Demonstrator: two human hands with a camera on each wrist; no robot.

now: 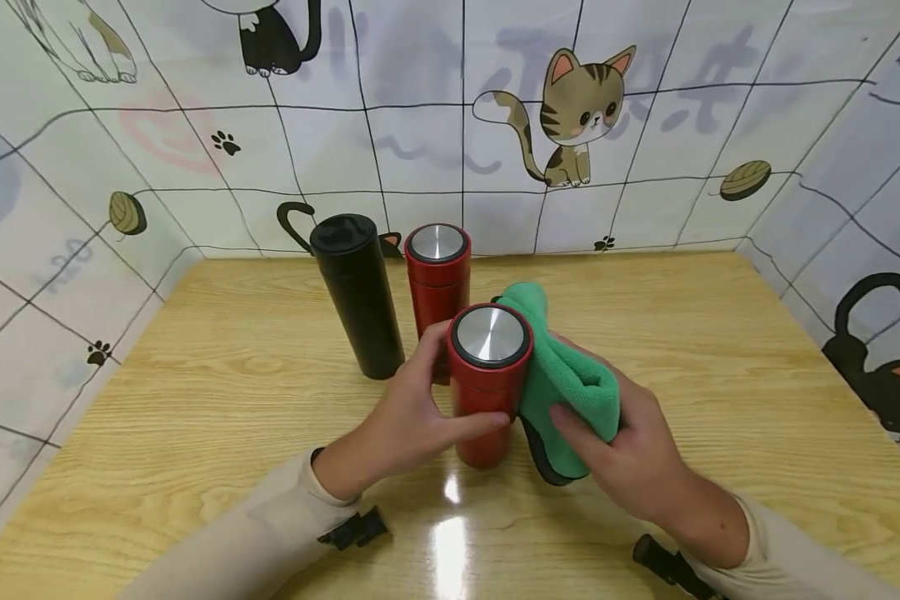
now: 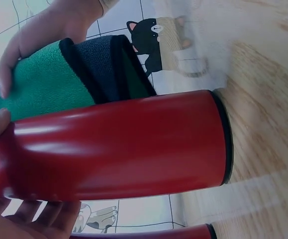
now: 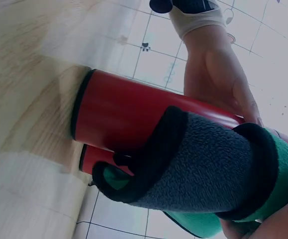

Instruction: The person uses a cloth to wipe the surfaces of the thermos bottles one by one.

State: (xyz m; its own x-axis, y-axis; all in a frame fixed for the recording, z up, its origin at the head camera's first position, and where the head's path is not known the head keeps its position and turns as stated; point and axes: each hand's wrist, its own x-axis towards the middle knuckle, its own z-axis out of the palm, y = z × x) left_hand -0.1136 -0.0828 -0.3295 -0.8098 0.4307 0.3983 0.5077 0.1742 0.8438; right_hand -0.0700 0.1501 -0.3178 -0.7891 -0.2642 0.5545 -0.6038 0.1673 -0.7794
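A red thermos flask (image 1: 480,392) with a silver-topped lid stands near the middle of the table. My left hand (image 1: 412,412) grips it round its upper body, thumb across the front. My right hand (image 1: 633,446) holds a folded green cloth (image 1: 570,383) with a dark grey back and black edging. The cloth lies against the right side of the flask, and in the left wrist view the green cloth (image 2: 49,82) touches the red flask (image 2: 119,149). In the right wrist view, its grey side (image 3: 208,164) partly covers the flask (image 3: 124,109).
Behind the gripped flask stands a second red flask (image 1: 438,275), partly hidden by it and my left hand. A black flask (image 1: 360,300) stands to its left. The wooden table (image 1: 217,400) meets a cat-printed cloth wall (image 1: 420,150) at the back and sides.
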